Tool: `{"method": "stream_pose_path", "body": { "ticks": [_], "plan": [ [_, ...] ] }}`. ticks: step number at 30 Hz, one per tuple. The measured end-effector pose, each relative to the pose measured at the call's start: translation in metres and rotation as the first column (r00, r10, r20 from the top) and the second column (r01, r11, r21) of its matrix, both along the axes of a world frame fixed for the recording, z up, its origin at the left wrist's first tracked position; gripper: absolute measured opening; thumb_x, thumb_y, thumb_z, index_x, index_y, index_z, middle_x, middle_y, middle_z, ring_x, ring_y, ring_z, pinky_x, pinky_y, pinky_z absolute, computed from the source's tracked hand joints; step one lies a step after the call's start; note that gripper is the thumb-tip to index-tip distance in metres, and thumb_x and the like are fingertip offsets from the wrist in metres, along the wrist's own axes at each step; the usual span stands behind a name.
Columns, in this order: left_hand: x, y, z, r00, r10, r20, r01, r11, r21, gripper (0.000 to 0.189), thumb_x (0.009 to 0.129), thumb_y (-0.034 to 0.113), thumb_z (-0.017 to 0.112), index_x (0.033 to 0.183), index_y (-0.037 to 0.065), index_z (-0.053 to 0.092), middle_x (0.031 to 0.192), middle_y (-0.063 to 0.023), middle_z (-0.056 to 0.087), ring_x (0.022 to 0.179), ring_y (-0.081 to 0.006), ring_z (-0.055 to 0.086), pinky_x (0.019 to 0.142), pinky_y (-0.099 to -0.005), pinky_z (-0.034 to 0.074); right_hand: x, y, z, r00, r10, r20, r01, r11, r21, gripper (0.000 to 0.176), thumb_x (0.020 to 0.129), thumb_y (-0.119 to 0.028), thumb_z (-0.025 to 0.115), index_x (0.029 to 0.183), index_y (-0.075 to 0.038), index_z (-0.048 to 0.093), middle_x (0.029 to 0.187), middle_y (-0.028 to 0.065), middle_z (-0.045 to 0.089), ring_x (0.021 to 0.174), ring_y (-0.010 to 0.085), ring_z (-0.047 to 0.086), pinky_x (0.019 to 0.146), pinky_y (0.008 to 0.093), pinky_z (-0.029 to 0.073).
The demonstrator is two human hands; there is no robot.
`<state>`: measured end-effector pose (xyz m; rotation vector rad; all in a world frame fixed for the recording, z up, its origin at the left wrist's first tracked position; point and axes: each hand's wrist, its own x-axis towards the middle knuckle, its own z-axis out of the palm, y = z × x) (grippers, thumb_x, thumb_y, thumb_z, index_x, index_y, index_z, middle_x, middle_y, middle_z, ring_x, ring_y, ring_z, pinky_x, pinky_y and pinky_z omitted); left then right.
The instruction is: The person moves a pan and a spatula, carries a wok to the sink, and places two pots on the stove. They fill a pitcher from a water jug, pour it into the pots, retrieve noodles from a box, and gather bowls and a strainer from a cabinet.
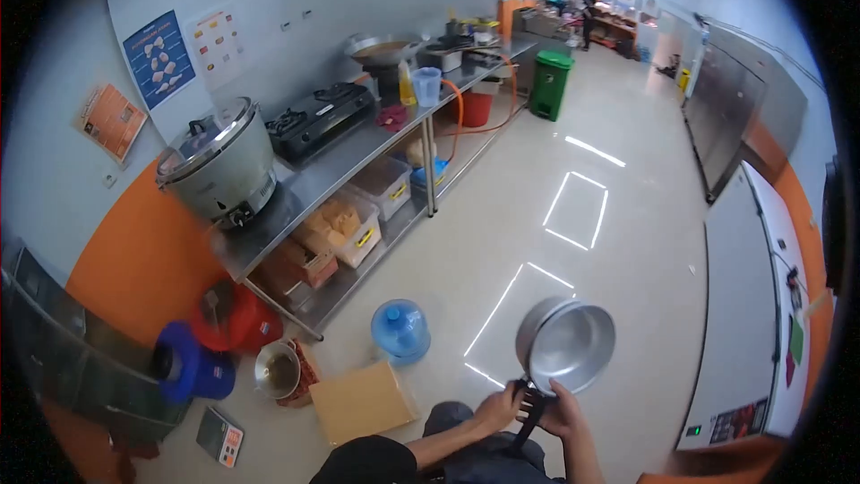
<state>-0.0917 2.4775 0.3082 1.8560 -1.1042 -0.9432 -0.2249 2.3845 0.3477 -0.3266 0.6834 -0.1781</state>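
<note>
A shiny metal saucepan point(571, 347) with a black handle is held up in front of my knees. It is tilted so that its bare inside faces me. My left hand point(500, 409) is closed around the handle close to the pan's wall. On the other side, my right hand point(561, 410) grips the pan where the handle joins it, thumb up along the lower wall and fingers behind the handle. To the left on the floor stand a blue water jug point(400, 332) and a brown cardboard box point(363, 401).
A steel counter point(358, 157) on the left carries a large rice cooker point(219, 166) and a gas stove point(322, 116). A metal bowl point(278, 370), blue bucket point(199, 367) and scale point(220, 436) are on the floor. At right stands a white freezer point(748, 305); a person point(589, 22) is far back.
</note>
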Motion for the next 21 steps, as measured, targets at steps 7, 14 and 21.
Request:
{"method": "stream_pose_path", "body": {
  "ticks": [7, 14, 21],
  "plan": [
    [0.153, -0.108, -0.039, 0.849, 0.526, 0.053, -0.518, 0.847, -0.116, 0.036, 0.085, 0.032, 0.054, 0.104, 0.002, 0.052, 0.081, -0.0263, 0.061, 0.078, -0.0458, 0.057, 0.064, -0.0508, 0.046, 0.18, -0.162, -0.024, 0.921, 0.291, -0.26, -0.342, 0.923, -0.179, 0.051, 0.087, -0.051, 0.045, 0.077, -0.001, 0.05, 0.057, 0.0065, 0.045, 0.045, 0.017, 0.041, 0.047, 0.0282, 0.036],
    [0.336, -0.205, -0.037, 0.632, 0.739, -0.236, -0.737, 0.666, 0.113, 0.029, 0.078, 0.025, 0.06, 0.094, 0.001, 0.056, 0.062, -0.0129, 0.06, 0.049, -0.0239, 0.061, 0.048, -0.0356, 0.048, 0.331, -0.305, -0.025, 0.941, 0.316, -0.119, -0.334, 0.925, -0.183, 0.034, 0.085, -0.032, 0.06, 0.067, -0.006, 0.046, 0.05, -0.0006, 0.036, 0.04, 0.0096, 0.033, 0.039, 0.0247, 0.028],
    [0.548, -0.274, 0.006, 0.494, 0.852, -0.175, -0.858, 0.51, 0.063, 0.019, 0.08, 0.018, 0.058, 0.091, 0.002, 0.056, 0.057, -0.0046, 0.053, 0.04, -0.0141, 0.051, 0.035, -0.0278, 0.041, 0.452, -0.451, -0.01, 0.722, 0.105, -0.684, -0.646, 0.457, -0.611, 0.015, 0.077, -0.012, 0.06, 0.072, 0.002, 0.056, 0.05, 0.0049, 0.049, 0.041, 0.0131, 0.049, 0.039, 0.0294, 0.04]
  ]
}}
